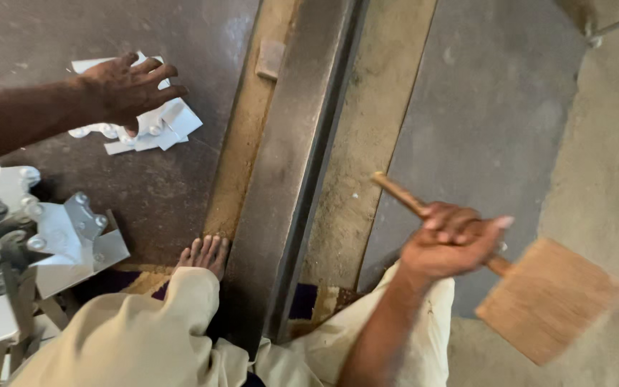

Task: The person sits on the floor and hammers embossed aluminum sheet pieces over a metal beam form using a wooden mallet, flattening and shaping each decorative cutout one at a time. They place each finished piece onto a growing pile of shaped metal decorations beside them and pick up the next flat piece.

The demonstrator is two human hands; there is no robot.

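My right hand (449, 244) is fisted tight round the thin wooden handle of a flat, square-headed mallet (546, 297) — its pale grained head hangs low over the grey floor. My left hand (129, 87) rests half-open, fingers spread, on white metal brackets (162, 125) — angular, bolted pieces on the dark, scuffed board (180, 36).

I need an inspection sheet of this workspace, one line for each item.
Surface: dark worn floor slab beside a long metal beam.
Job's things: white shaped pieces under the left hand; wooden mallet, blurred, in the right hand.
Clutter: pile of white pieces at lower left; small flat block near the beam.
Grippers: left fingers spread over the pieces; right fingers closed round the handle.
Cables: nothing seen.
Surroundings: bare foot, beige trousers, grey concrete.
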